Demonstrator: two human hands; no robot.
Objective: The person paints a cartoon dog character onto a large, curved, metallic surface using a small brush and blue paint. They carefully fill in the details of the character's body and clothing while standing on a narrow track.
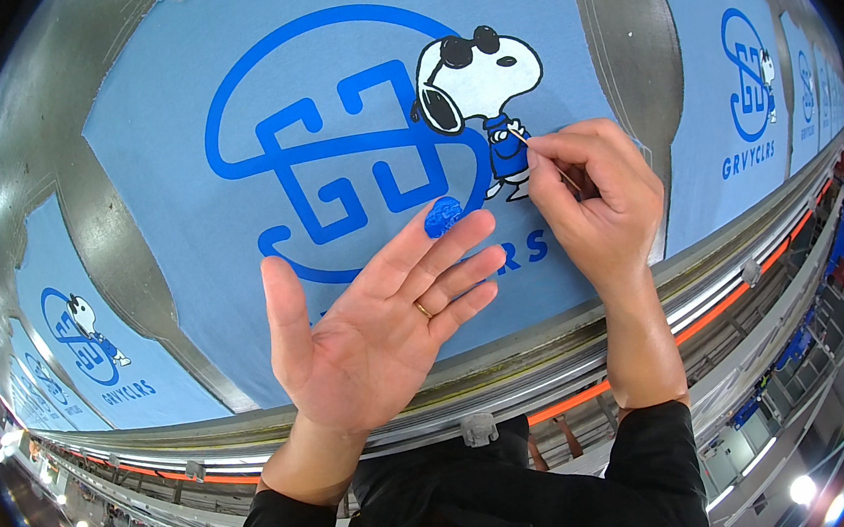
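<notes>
My right hand [602,198] pinches a thin wooden stick [519,136] between thumb and fingertips. The stick's tip is at the blue clothing of a printed cartoon dog [491,72] in black sunglasses; whether it touches cannot be made out. My left hand [363,339] is held palm up over the print, fingers stretched out, with a dab of wet-looking blue ink [444,216] on a fingertip. Beneath both hands a light blue fabric panel [169,185] lies flat, carrying a large blue line emblem [352,149]. My left fingers partly cover the blue lettering below it.
The panel lies on a long grey metal table [628,35]. More printed blue panels lie to the left [45,251] and right [705,108]. Along the near edge runs a metal rail with an orange strip [570,403] and a small clamp-like block [479,429].
</notes>
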